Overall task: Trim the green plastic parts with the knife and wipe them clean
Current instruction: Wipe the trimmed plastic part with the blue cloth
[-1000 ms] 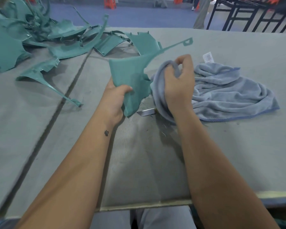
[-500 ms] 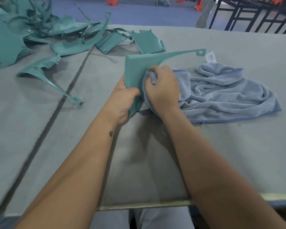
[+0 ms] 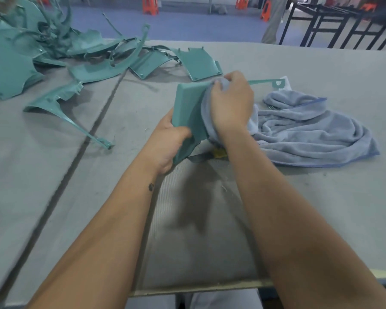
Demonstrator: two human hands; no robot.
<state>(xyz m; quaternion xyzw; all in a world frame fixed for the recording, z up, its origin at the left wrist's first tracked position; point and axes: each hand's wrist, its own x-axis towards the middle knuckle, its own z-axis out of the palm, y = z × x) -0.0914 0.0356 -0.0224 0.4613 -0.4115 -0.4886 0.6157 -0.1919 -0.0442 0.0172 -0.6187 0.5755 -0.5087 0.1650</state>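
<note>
**Green part wiped with the cloth**

The green plastic part [image 3: 188, 108] is gripped above the grey table [image 3: 321, 208] by the left hand [image 3: 168, 141]. A bunched blue cloth [image 3: 310, 130] is clutched against it by the right hand [image 3: 231, 104].

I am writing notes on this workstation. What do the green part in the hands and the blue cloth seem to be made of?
Green part: apparently rigid moulded plastic, smooth with a slight sheen; it keeps its thin arm straight while held by the left hand.
Blue cloth: soft, fuzzy fabric, probably microfibre or terry; it folds and bunches under the right hand.
</note>
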